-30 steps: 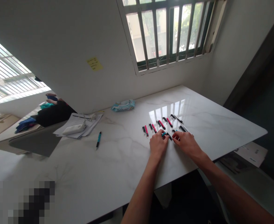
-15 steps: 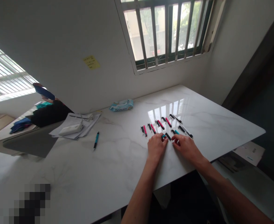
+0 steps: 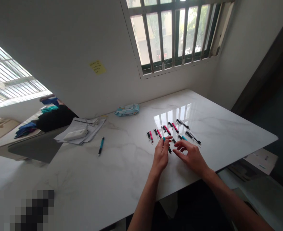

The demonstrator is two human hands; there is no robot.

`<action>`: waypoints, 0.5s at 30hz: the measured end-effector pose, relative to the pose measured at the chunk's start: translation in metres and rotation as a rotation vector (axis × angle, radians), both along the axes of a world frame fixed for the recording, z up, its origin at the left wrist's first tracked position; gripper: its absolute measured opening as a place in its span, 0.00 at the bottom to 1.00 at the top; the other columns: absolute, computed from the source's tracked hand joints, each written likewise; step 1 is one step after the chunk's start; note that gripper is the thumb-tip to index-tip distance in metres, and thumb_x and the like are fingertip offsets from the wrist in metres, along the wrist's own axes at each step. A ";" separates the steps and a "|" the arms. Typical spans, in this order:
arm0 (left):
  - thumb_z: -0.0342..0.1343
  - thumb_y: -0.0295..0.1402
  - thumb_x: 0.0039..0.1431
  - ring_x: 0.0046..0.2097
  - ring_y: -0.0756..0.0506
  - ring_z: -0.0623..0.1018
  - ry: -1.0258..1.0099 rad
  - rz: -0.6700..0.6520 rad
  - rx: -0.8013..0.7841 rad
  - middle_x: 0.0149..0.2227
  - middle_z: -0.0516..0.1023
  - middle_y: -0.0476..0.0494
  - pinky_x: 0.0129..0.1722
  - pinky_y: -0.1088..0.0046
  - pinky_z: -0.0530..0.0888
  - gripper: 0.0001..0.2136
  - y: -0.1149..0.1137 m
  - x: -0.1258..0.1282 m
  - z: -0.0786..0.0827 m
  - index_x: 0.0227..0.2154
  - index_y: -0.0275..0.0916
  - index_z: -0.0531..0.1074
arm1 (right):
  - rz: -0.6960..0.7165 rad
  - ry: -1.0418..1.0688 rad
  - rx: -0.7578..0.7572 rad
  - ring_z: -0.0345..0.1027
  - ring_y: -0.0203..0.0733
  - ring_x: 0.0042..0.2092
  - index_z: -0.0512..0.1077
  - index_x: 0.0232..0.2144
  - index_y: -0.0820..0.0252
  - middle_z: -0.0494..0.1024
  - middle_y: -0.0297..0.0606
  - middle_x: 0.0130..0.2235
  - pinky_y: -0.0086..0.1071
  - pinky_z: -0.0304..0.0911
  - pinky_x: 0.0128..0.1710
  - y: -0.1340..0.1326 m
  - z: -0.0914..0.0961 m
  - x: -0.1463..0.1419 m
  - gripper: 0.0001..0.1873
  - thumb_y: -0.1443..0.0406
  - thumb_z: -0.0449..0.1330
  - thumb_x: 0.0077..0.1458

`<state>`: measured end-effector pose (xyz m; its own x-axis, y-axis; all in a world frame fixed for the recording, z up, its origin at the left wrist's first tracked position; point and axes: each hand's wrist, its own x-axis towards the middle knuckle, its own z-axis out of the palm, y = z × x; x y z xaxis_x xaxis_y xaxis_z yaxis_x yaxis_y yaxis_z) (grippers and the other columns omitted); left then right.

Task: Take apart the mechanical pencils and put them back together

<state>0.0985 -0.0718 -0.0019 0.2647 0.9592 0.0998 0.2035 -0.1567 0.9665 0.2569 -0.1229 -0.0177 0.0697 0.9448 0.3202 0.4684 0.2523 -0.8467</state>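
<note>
Marble counter (image 3: 122, 183) under a barred window (image 3: 170, 35), with rows of black and pink pens (image 3: 167, 130) laid side by side on it. My left hand (image 3: 161, 154) is pinched nearly shut on a teal-and-black pen (image 3: 169, 149), which sits upright-ish against the fingers right at the front of the rows. My right hand (image 3: 193, 157) is open, fingers loosely spread and holding nothing, just beside a teal pen (image 3: 184, 138). Wipes packet (image 3: 127, 110) and papers (image 3: 80, 132) sit well off to the left.
</note>
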 end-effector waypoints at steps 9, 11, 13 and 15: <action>0.55 0.50 0.67 0.41 0.46 0.79 -0.173 0.039 -0.142 0.46 0.79 0.39 0.44 0.69 0.77 0.23 -0.014 -0.022 -0.001 0.53 0.38 0.77 | 0.066 0.408 -0.068 0.78 0.44 0.38 0.73 0.35 0.57 0.80 0.38 0.35 0.38 0.76 0.43 -0.009 -0.005 -0.035 0.12 0.55 0.68 0.58; 0.62 0.48 0.63 0.38 0.47 0.79 -0.207 0.118 -0.105 0.44 0.79 0.40 0.40 0.70 0.77 0.23 -0.010 -0.032 -0.001 0.54 0.38 0.77 | 0.059 0.446 -0.093 0.77 0.45 0.39 0.74 0.36 0.57 0.80 0.38 0.36 0.38 0.75 0.43 -0.008 -0.008 -0.033 0.13 0.55 0.68 0.58; 0.65 0.46 0.60 0.35 0.48 0.80 -0.229 0.155 -0.080 0.40 0.80 0.42 0.38 0.71 0.78 0.21 -0.006 -0.040 -0.001 0.50 0.38 0.78 | 0.061 0.467 -0.112 0.77 0.45 0.39 0.74 0.37 0.57 0.80 0.39 0.37 0.37 0.74 0.43 -0.007 -0.009 -0.030 0.14 0.54 0.68 0.58; 0.67 0.44 0.58 0.34 0.47 0.80 -0.226 0.148 -0.067 0.35 0.81 0.44 0.38 0.71 0.78 0.17 -0.004 -0.044 -0.001 0.45 0.37 0.80 | 0.070 0.476 -0.124 0.76 0.45 0.40 0.74 0.38 0.57 0.80 0.39 0.38 0.37 0.73 0.43 -0.006 -0.010 -0.028 0.14 0.54 0.69 0.58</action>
